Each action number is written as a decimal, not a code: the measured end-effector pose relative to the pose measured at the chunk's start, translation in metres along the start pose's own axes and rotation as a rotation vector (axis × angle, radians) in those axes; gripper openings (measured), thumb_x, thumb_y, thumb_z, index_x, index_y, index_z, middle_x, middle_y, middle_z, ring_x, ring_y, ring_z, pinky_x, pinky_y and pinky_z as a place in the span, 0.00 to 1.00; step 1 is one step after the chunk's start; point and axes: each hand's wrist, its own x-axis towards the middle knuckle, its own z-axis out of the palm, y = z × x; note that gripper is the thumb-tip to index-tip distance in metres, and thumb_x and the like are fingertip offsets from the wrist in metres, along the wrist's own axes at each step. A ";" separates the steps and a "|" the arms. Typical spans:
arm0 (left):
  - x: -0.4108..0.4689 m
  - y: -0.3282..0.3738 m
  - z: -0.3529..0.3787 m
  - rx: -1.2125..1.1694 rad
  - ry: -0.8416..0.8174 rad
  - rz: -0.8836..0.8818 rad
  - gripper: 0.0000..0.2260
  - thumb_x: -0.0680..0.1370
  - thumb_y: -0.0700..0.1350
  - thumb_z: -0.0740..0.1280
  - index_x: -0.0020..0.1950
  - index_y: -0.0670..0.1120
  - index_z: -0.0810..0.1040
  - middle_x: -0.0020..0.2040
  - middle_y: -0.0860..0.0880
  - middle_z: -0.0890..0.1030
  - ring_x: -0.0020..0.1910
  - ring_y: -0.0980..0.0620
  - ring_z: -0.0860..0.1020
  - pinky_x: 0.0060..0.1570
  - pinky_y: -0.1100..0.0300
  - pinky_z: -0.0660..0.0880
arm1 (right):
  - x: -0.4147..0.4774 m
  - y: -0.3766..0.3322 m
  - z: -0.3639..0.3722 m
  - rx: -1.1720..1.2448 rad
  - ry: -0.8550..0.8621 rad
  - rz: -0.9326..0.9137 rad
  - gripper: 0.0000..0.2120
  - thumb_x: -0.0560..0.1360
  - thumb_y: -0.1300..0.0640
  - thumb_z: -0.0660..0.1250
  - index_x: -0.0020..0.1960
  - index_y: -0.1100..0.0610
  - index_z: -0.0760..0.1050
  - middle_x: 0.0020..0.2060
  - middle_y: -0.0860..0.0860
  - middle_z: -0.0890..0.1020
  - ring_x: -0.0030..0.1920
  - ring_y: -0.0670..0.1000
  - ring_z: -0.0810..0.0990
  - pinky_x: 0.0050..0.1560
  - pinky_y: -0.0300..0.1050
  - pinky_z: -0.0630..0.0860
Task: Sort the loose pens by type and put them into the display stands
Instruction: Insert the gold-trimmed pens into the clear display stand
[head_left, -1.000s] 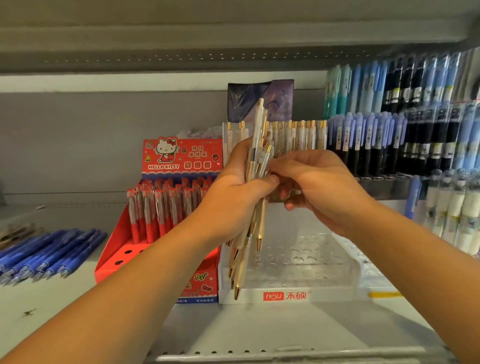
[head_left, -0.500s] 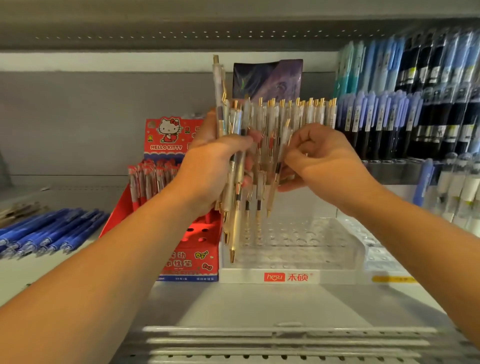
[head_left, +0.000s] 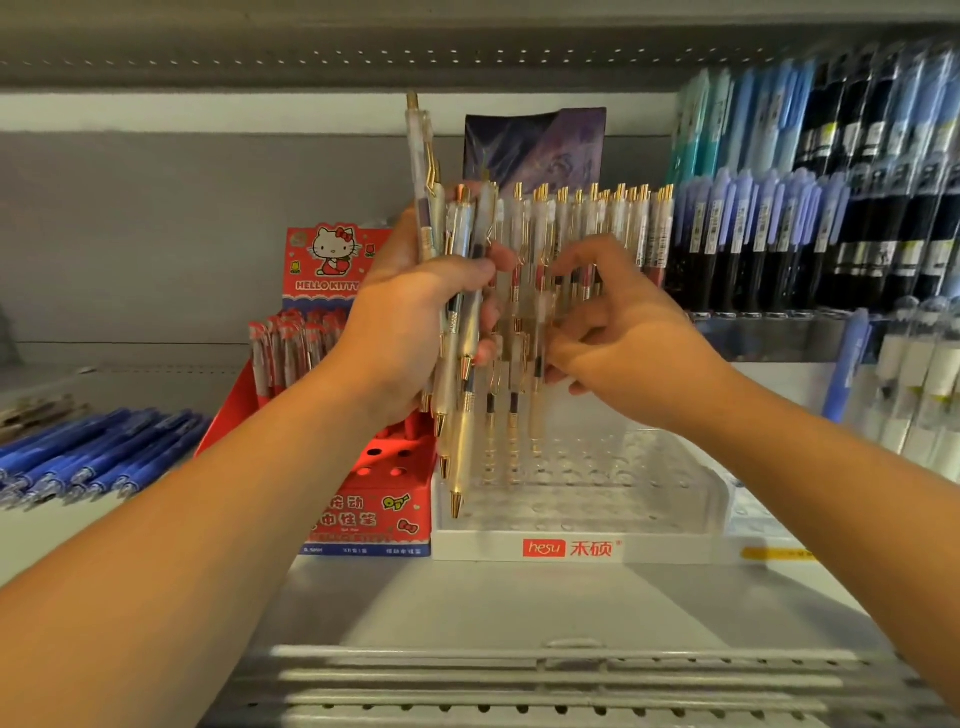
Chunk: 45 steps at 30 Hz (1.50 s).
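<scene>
- Left hand is gripping a bundle of gold-tipped pens just above the clear stand.
- Right hand is pinching a single pen over the holes. Ideally it is going in upright, tip first.

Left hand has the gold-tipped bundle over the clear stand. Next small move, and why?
Probably lower the single pen the right hand seems to pinch into an empty front hole of the clear stand; matching pens fill its back row. The left hand holds the bundle.
</scene>
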 end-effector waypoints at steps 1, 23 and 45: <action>0.000 0.000 0.000 -0.004 -0.001 0.002 0.17 0.77 0.31 0.61 0.59 0.49 0.75 0.43 0.45 0.82 0.30 0.50 0.74 0.25 0.60 0.70 | -0.001 0.000 -0.001 -0.009 -0.013 -0.017 0.25 0.75 0.62 0.68 0.51 0.32 0.64 0.39 0.56 0.84 0.36 0.51 0.86 0.38 0.53 0.84; 0.000 -0.005 -0.001 0.002 -0.027 -0.063 0.09 0.75 0.33 0.64 0.50 0.45 0.73 0.40 0.44 0.83 0.30 0.48 0.75 0.25 0.60 0.70 | -0.005 -0.003 -0.008 0.195 0.106 -0.058 0.10 0.76 0.56 0.70 0.57 0.50 0.80 0.47 0.45 0.82 0.39 0.47 0.83 0.31 0.41 0.80; -0.006 -0.012 0.004 0.105 -0.309 -0.187 0.18 0.71 0.36 0.63 0.60 0.47 0.71 0.37 0.43 0.79 0.30 0.47 0.75 0.24 0.58 0.71 | -0.008 -0.016 -0.013 0.840 -0.054 0.227 0.03 0.78 0.60 0.67 0.48 0.59 0.77 0.33 0.55 0.80 0.31 0.49 0.77 0.27 0.38 0.71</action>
